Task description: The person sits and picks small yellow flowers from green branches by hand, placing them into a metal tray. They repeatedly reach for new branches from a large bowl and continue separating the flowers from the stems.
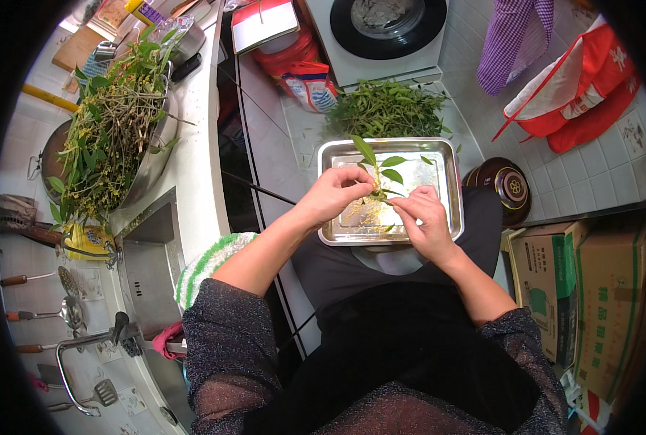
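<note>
A rectangular stainless steel tray rests at my lap, with small yellow blossoms scattered over its bottom. Above it, a leafy sprig with yellow flowers is between my hands. My right hand pinches the stem end of the sprig between thumb and fingers. The fingertips of my left hand close on the flower cluster along the stem; what exactly they pinch is too small to tell. One loose green leaf lies at the tray's far right.
Beyond the tray is a pile of green leafy twigs on the floor. Flowering branches heap a metal basin on the left counter, beside a sink. At right stand a brown glazed pot and cardboard boxes. A detergent bag stands ahead.
</note>
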`<action>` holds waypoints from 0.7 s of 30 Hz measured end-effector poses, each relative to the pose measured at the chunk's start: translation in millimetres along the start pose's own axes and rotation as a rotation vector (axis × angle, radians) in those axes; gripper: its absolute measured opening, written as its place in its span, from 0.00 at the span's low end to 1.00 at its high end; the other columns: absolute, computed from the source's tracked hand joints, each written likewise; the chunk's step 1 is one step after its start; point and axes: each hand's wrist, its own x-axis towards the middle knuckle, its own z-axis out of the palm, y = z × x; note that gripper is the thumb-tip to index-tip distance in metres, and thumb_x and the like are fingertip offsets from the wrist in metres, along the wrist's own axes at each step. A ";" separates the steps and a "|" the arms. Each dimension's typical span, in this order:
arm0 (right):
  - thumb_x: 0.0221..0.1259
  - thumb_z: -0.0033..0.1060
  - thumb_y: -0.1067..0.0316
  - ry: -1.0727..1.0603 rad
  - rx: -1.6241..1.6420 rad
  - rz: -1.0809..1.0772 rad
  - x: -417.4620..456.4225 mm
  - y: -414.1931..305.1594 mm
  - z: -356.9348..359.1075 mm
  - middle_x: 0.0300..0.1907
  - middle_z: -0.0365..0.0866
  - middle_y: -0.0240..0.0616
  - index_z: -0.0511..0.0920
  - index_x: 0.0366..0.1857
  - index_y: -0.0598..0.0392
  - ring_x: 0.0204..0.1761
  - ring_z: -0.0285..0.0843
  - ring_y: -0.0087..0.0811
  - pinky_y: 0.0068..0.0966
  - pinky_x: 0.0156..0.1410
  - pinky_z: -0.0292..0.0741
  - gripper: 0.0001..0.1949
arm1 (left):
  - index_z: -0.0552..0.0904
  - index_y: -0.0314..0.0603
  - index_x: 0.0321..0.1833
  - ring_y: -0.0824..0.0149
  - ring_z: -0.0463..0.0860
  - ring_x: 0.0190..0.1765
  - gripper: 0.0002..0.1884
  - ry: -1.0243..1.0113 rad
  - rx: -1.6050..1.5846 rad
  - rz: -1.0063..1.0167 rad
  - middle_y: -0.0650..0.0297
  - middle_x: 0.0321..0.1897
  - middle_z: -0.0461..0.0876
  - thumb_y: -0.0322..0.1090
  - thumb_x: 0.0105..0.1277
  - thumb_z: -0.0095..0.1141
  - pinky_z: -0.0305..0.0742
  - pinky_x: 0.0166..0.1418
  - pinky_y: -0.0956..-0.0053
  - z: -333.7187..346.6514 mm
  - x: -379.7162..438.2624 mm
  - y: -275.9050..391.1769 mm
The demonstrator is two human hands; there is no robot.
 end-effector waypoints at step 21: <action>0.56 0.66 0.78 0.026 -0.046 -0.060 0.9 -2.0 1.3 0.24 0.79 0.36 0.85 0.38 0.58 0.27 0.73 0.36 0.32 0.51 0.68 0.06 | 0.85 0.34 0.42 0.78 0.77 0.41 0.11 0.056 -0.019 0.057 0.69 0.35 0.83 0.38 0.70 0.61 0.73 0.49 0.79 -1.2 0.9 -0.9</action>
